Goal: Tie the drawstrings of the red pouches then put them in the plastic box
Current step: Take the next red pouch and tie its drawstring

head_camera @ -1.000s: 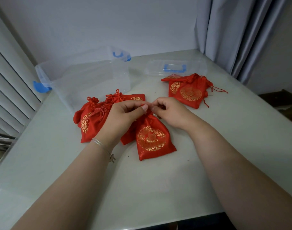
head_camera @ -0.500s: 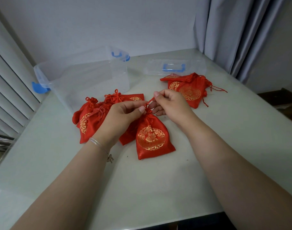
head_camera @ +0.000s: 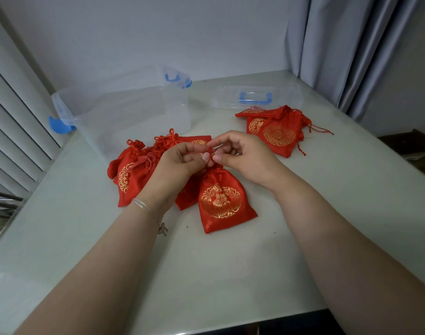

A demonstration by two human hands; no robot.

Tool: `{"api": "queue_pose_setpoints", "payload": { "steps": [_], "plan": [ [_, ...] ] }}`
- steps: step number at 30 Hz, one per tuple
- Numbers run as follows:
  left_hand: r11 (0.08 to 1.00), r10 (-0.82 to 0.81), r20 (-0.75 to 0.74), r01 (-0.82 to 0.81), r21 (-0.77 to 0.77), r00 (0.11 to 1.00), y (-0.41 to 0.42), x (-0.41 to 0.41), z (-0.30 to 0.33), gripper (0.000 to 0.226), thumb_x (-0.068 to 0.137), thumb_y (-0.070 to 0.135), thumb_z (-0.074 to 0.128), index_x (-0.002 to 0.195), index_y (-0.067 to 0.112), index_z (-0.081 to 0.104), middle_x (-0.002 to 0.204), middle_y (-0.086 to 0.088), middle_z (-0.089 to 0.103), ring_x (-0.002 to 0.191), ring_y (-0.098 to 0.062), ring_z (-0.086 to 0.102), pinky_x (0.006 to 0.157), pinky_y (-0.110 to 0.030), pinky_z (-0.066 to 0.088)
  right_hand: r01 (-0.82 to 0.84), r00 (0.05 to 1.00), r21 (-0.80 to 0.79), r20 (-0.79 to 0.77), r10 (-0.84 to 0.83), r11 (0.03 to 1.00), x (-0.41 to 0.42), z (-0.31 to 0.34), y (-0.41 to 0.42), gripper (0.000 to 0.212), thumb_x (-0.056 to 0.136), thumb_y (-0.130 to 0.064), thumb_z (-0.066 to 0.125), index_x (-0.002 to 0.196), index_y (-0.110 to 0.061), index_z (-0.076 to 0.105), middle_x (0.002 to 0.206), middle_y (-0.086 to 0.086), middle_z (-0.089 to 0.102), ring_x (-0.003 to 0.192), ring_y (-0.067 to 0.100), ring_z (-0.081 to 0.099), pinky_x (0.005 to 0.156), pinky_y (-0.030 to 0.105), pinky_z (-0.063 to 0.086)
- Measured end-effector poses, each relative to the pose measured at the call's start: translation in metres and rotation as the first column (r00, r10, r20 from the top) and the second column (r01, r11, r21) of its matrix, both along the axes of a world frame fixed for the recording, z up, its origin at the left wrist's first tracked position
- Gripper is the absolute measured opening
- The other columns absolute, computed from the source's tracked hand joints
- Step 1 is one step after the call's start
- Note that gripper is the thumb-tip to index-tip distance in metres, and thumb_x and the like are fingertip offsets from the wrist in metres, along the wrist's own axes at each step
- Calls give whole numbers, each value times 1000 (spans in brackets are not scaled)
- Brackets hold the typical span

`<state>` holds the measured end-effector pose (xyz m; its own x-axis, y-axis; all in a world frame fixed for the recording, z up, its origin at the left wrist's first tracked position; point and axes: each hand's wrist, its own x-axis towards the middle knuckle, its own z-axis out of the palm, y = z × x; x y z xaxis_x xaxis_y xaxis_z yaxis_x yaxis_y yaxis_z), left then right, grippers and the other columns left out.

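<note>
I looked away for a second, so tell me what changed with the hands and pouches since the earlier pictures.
The right hand has lifted its forefinger and drawn a length of drawstring up beside the left hand; both keep their grip at the neck of the front pouch. The other pouches, plastic box and lid stayed put.

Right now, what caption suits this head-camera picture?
Both hands pinch a red pouch's drawstring beside an open plastic box.
</note>
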<state>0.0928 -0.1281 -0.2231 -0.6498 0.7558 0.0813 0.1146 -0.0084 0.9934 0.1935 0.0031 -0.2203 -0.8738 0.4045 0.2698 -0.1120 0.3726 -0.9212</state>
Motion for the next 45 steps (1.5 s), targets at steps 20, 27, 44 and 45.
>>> {"api": "queue_pose_setpoints", "payload": {
  "steps": [20,27,44,45],
  "plan": [
    [995,58,-222,-73,-62,973,4,0,-4,4,91,5,59,91,3,63,73,-6,68,67,-10,61,66,-19,50,155,988,224,-60,-146,962,-4,-5,-4,21,79,-7,70,91,-23,65,78,-10,63,74,1,60,69,14,45],
    [990,-8,-344,-40,-132,939,0,1,-4,15,93,1,54,94,6,67,83,-7,67,71,-2,57,68,-12,45,158,983,494,-164,-87,855,-10,-5,-16,17,79,-8,67,95,-13,66,88,-5,64,80,5,55,74,18,44],
    [999,34,-161,-39,-27,986,2,2,-3,16,90,7,60,98,-5,68,79,-3,69,69,0,61,69,-13,47,-25,973,201,228,-22,979,-4,-11,8,20,97,-14,49,106,-12,66,99,-3,66,93,8,60,86,23,46],
    [999,29,-156,-33,-26,987,2,3,-2,17,91,7,59,99,-4,68,78,-3,68,67,1,61,69,-12,47,5,973,216,222,-55,976,-5,-11,9,18,96,-17,51,103,-13,67,99,-2,68,94,11,62,87,27,47]
  ]
}}
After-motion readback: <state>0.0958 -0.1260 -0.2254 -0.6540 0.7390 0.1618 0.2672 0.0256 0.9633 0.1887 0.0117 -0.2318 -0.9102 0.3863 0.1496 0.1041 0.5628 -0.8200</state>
